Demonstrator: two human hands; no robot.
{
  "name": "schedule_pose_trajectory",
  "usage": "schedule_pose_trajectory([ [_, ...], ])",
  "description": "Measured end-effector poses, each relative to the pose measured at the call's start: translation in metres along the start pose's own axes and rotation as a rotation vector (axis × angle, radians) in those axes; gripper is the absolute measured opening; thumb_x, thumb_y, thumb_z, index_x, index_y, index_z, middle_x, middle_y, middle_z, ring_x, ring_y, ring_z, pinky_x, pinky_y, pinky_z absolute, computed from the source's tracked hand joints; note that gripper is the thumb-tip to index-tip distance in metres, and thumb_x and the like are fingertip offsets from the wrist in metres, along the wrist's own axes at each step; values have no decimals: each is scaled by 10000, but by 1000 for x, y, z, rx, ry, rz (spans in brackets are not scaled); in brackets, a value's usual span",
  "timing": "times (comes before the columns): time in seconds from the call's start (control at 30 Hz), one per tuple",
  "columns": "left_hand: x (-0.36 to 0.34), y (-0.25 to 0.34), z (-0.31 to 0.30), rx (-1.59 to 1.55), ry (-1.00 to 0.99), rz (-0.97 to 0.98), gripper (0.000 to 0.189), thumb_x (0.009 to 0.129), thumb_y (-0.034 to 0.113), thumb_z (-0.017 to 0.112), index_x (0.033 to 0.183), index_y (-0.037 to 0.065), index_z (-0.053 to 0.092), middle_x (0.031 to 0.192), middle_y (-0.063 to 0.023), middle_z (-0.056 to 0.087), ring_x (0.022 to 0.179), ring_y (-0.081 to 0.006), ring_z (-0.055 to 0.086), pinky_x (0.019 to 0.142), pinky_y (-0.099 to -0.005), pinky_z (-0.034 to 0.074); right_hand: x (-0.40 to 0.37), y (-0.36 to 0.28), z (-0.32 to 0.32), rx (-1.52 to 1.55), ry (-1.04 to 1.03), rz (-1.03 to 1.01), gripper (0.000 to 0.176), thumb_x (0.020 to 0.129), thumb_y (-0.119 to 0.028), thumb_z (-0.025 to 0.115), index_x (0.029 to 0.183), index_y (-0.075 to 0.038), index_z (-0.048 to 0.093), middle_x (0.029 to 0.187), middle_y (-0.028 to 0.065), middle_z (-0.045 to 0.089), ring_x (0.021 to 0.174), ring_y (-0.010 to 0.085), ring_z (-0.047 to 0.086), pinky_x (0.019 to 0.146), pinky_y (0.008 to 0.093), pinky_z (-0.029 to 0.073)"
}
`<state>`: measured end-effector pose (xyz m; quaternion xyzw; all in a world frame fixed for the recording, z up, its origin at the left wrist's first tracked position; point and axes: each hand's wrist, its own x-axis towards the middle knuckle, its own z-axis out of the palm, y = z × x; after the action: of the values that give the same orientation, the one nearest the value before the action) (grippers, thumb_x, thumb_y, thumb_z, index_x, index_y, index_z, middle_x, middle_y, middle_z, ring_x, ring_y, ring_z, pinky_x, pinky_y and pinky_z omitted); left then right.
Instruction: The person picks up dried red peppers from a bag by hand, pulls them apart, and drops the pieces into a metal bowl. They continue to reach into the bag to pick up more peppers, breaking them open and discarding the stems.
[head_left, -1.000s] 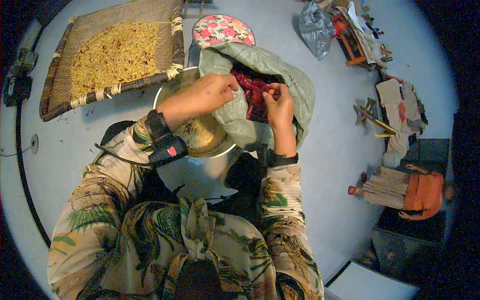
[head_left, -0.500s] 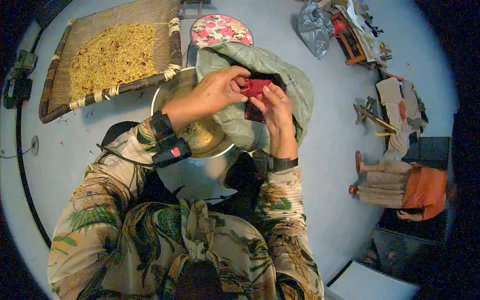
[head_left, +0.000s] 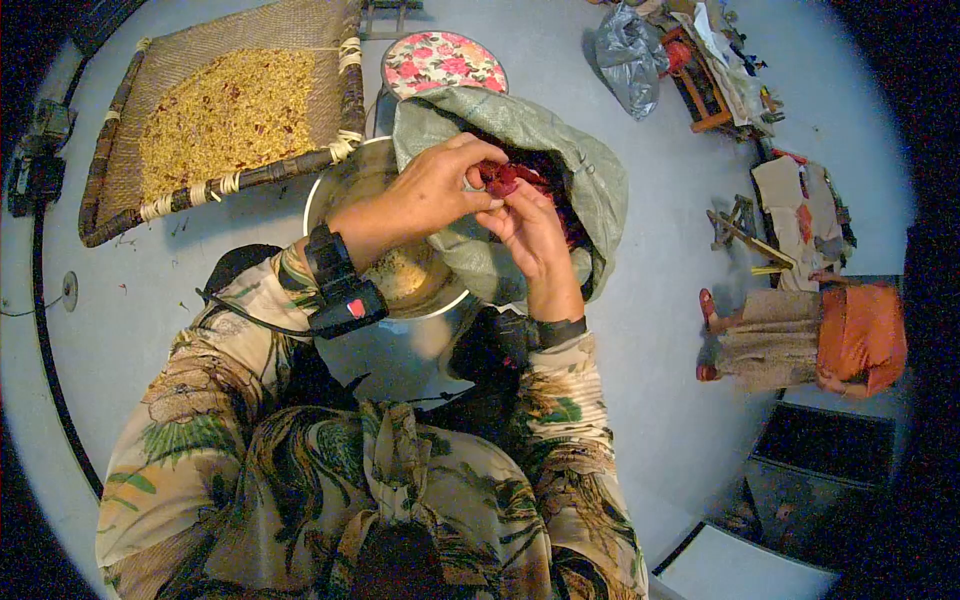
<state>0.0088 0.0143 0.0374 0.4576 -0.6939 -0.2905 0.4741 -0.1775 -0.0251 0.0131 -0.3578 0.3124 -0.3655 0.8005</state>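
Above the mouth of a green woven sack [head_left: 600, 190], both hands come together on a dried red chili pepper [head_left: 500, 181]. My left hand [head_left: 435, 185] pinches one side of it between thumb and fingers. From the right, my right hand [head_left: 535, 235] grips the other side with its fingertips. The fingers partly cover the pepper. More dark red peppers show inside the sack behind my hands. Under my left forearm is a metal basin [head_left: 313, 195] with pale yellow bits at its bottom, partly hidden by the sack and my arm.
A framed woven tray [head_left: 97, 180] on the left holds yellow seeds [head_left: 230, 120] with red flecks. A round floral stool [head_left: 445, 60] stands behind the sack. A grey plastic bag [head_left: 630, 65] and wooden items are at upper right. Another person [head_left: 775, 335] is at the right.
The pepper was stretched flat between my hands; it is now crumpled and bunched at the fingertips. My right hand has moved left and turned inward. The person on the right has shifted.
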Motion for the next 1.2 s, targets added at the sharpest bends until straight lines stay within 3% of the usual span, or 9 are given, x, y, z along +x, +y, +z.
schedule_pose_trajectory([
  [0.13, -1, 0, 0, 5, 18, 31, 394, 730, 162, 747, 1092, 72, 621, 891, -82, 561, 791, -208, 585, 683, -310, 486, -6, -4, 13, -2, -11, 20, 172, 917, -63, 488, 1069, -8, 547, 1004, 131, 633, 878, 262, 658, 726, 378, 591],
  [0.23, -1, -4, 2, 38, 18, 19, 363, 751, 184, 730, 1078, 67, 626, 875, -85, 558, 781, -214, 580, 674, -310, 480, -11, -5, 23, -83, 6, 29, 143, 939, -117, 501, 1029, -20, 556, 946, 78, 626, 797, 169, 640, 702, 347, 591],
  [0.37, -1, -6, 4, 77, 85, 0, 336, 768, 230, 687, 1013, 9, 619, 854, -132, 573, 743, -256, 599, 650, -369, 480, -4, 4, 13, -290, 78, 72, 146, 937, -163, 532, 1017, -42, 548, 956, 70, 616, 790, 169, 635, 694, 340, 591],
  [0.47, -3, -10, 3, 89, 81, -126, 336, 805, 221, 678, 1067, 20, 619, 850, -66, 588, 723, -158, 567, 642, -300, 469, -3, 7, 20, -395, 130, 60, 210, 935, -190, 549, 1088, -45, 545, 999, 66, 608, 802, 172, 635, 695, 331, 588],
  [0.83, -3, -18, 2, -216, 40, -321, 304, 858, 190, 643, 1106, 18, 607, 943, -51, 673, 815, -128, 619, 743, -287, 503, -5, 6, 23, -404, 88, 17, 337, 914, -190, 587, 1200, -26, 519, 1098, 66, 591, 866, 197, 640, 730, 328, 568],
  [0.93, -2, -22, 7, -292, 39, -259, 333, 867, 195, 641, 1140, 12, 588, 943, -40, 669, 823, -132, 613, 761, -285, 503, -5, 11, 14, -426, 44, -30, 290, 900, -215, 620, 1121, -37, 559, 980, 45, 615, 806, 157, 631, 705, 301, 557],
  [1.0, -3, -36, 13, -157, 76, -214, 329, 841, 260, 668, 1033, 6, 585, 693, -47, 587, 621, -118, 532, 560, -320, 433, -3, 12, 7, -448, 51, -35, 271, 895, -221, 636, 1091, -45, 572, 937, 35, 622, 764, 135, 624, 681, 277, 544],
  [1.13, -4, -3, 2, -12, -94, -335, 420, 776, 259, 714, 1078, 5, 569, 783, -98, 599, 677, -194, 566, 624, -345, 459, 1, 4, -10, -485, 116, -96, 187, 883, -200, 658, 985, -59, 590, 794, -14, 611, 641, 79, 573, 584, 229, 492],
  [1.2, -10, -8, 3, 97, -190, -301, 471, 735, 263, 734, 1091, 2, 568, 888, -142, 624, 786, -265, 604, 698, -371, 482, 15, 15, -39, -715, 219, -272, 138, 876, -182, 662, 929, -72, 597, 721, -34, 587, 585, 65, 530, 527, 225, 435],
])
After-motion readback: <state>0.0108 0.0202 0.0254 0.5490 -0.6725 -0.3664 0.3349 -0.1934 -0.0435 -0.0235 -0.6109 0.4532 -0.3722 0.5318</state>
